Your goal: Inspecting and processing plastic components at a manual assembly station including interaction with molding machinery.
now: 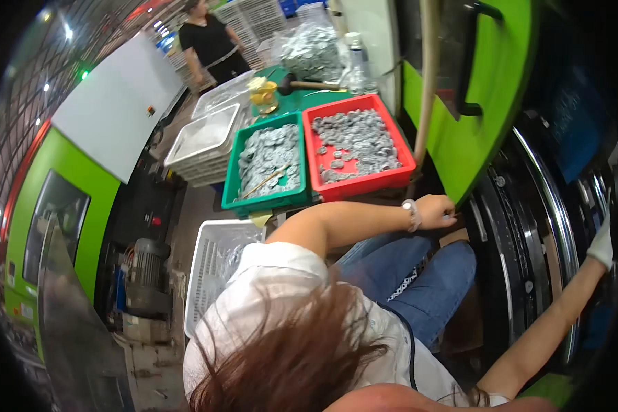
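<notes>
My left hand (436, 211), bare with a beaded bracelet at the wrist, has its fingers curled in beside the lower edge of the green machine door (484, 130). What lies inside its fingers, if anything, is hidden. On the far right my right hand (601, 246) wears a white glove and reaches in among the machine's dark parts and shiny metal bars (553, 206). Its fingers are too dim and blurred to make out. Left of my left hand, a red bin (406, 167) and a green bin (271, 203) hold many small grey metal pieces; a thin stick (264, 182) lies in the green one.
Behind the bins are a mallet (309, 85), a yellow-topped jar (264, 96), a spray can (357, 62) and a clear bag of metal pieces (312, 51). White crates (202, 147) are stacked at left, above a white basket (202, 275). A person (211, 41) stands farther back.
</notes>
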{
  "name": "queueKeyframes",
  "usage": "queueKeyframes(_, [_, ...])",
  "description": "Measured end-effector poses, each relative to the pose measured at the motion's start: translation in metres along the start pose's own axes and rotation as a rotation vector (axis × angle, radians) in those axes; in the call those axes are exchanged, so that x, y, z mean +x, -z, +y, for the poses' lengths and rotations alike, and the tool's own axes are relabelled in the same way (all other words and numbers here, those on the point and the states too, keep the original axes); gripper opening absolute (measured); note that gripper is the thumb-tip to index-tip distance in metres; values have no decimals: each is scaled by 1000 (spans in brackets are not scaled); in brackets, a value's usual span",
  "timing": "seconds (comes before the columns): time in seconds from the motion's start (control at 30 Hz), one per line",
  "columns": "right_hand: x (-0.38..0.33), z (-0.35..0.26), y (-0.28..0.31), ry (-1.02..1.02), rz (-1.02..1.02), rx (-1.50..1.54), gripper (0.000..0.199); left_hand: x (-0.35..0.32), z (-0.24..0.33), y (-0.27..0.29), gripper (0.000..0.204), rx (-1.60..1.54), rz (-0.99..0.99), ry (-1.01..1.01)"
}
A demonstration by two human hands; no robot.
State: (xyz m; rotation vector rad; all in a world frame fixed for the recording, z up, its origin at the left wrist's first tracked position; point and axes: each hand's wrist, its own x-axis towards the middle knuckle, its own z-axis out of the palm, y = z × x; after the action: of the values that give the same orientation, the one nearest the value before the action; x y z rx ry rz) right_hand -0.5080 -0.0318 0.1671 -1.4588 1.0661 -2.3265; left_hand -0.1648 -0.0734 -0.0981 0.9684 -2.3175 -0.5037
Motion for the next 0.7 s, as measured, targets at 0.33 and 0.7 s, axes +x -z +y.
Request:
queueKeyframes(0.33, [109,87,58,7,189,227,37,34,19,-14,16,86,-99,-175])
queueKeyframes(0.7, [239,178,90,-5,106,191,24,40,1,-27,15,113,-184,-309])
